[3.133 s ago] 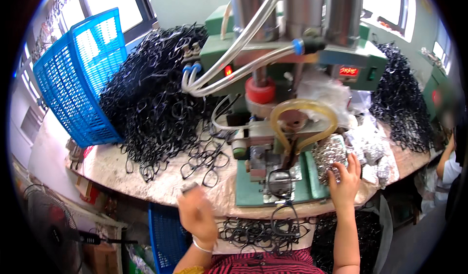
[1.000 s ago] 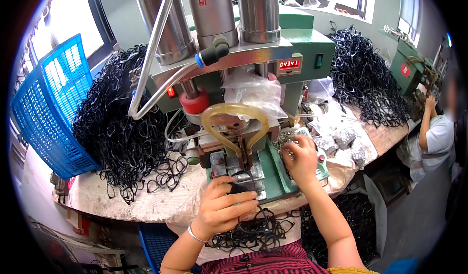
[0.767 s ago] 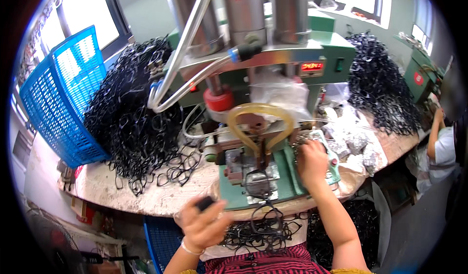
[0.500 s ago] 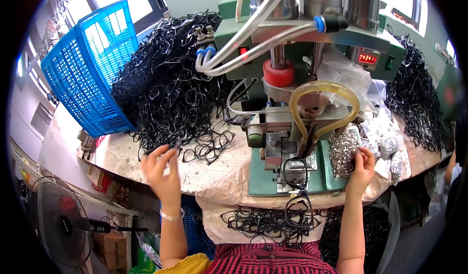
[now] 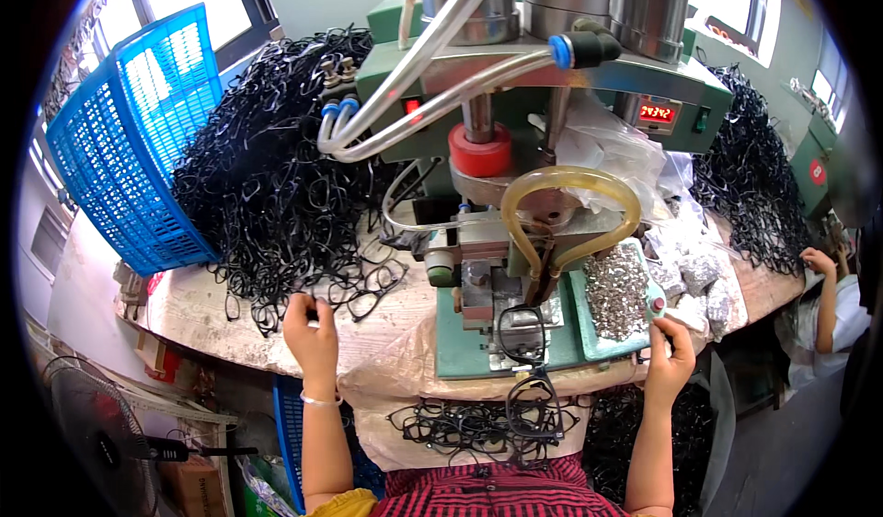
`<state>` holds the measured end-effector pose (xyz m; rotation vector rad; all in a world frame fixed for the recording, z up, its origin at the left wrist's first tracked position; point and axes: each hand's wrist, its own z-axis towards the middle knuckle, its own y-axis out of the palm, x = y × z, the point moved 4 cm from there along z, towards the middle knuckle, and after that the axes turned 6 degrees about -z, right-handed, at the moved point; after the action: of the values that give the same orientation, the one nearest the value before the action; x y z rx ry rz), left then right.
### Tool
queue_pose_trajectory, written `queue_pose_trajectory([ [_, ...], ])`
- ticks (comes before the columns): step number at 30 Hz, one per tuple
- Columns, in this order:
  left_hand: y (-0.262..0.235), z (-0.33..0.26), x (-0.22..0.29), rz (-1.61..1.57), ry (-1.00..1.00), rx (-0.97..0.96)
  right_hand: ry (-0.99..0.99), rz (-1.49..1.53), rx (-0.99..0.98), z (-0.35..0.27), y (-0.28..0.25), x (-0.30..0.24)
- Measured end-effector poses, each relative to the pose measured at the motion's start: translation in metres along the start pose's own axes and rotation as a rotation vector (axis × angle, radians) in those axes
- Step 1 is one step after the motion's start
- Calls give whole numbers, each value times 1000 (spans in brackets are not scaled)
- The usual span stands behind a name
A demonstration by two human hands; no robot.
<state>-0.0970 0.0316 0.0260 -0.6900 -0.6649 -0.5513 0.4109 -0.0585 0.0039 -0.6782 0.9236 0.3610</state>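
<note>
on the bench the left hand grasps a black frame from the pile; right hand pinches something small i cannot identify; one frame on press, many left

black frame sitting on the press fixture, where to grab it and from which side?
Take the black eyeglass frame by its near, lower rim, coming from the person's side. It lies flat on the green base, and the press head and yellow hose crowd it from above and behind.

Hands: L on black frames, R by metal-parts tray.
</note>
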Motion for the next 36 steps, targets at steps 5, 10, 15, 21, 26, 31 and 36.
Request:
queue_pose_trajectory([
  [5,27,0,54,-313,-14,-12,-377,149,-272,6,35,-98],
  [10,58,-30,45,-684,-223,-208,-205,443,-328,7,98,-125],
  [15,63,-50,27,-826,-391,-174,-20,667,-389,-2,107,-122],
  [21,35,-6,169,-1079,390,-204,100,730,-459,-5,103,-129],
  [26,38,3,201,-901,449,-216,47,736,-503,-13,86,-151],
  [31,44,-38,202,-636,659,-529,-419,-87,-339,24,63,-96],
  [36,69,-53,209,-507,939,-665,-449,-418,-176,30,60,-19],
])
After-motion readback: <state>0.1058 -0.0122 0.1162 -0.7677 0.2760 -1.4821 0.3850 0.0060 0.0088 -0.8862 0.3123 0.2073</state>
